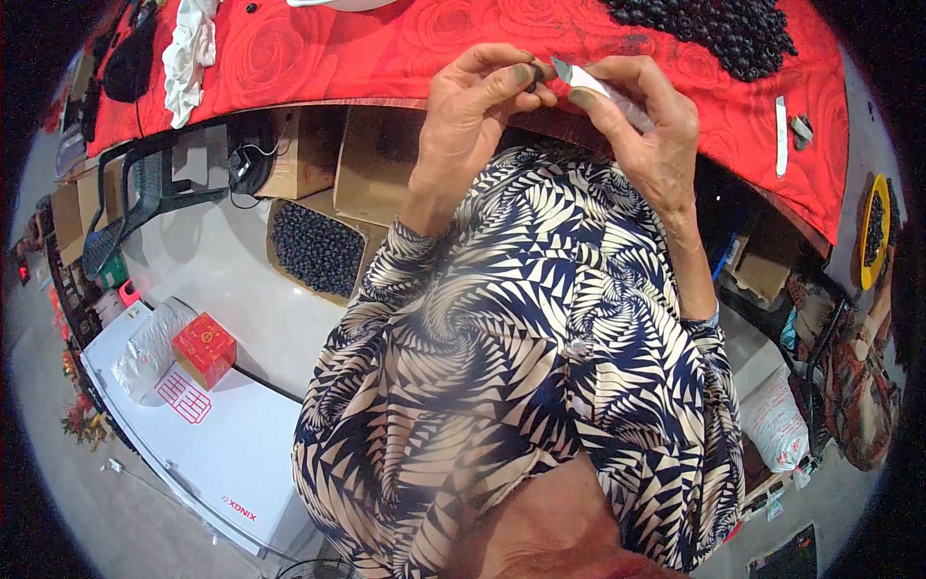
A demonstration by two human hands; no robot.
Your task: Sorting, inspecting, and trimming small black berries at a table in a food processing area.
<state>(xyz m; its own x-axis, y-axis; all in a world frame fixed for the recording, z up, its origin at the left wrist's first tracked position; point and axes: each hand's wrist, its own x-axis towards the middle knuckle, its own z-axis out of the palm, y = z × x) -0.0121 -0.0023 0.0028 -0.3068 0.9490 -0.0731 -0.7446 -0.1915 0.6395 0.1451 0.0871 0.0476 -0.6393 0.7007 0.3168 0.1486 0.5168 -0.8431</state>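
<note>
A table under a red rose-patterned cloth (405, 48) curves across the top, with a heap of small dark berries (714, 29) at its far right. Above its near edge, the left hand (473, 111) pinches one small dark berry (535, 79) between thumb and forefinger. The right hand (646, 121) is closed around a small knife (588, 79), its blade tip touching the berry. Below the table, a cardboard box of dark berries (316, 249) sits on the floor.
</note>
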